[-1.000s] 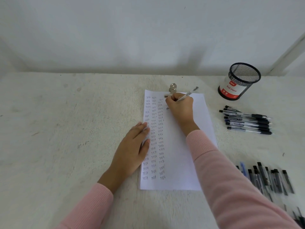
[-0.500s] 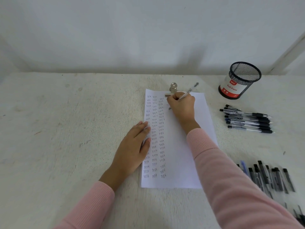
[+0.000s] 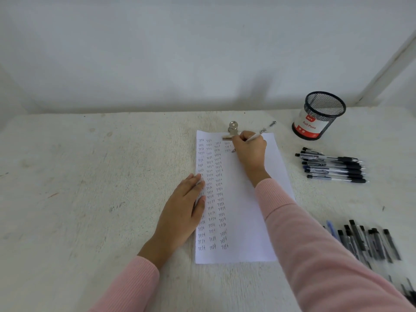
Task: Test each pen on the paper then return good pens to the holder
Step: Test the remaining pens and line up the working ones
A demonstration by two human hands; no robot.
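We grip the pen [image 3: 265,130] in our right hand [image 3: 250,150], top pointing to two o'clock; our left hand [image 3: 182,211] presses flat on the paper [image 3: 245,221] on a pale worktop [image 3: 90,199].

Smooth matt paper [image 3: 247,221] sits on a rough, chalky tabletop [image 3: 90,199], shiny metal clip [image 3: 233,129] at its far edge, black wire-mesh holder [image 3: 324,110] and glossy plastic pens [image 3: 333,165] to its right.
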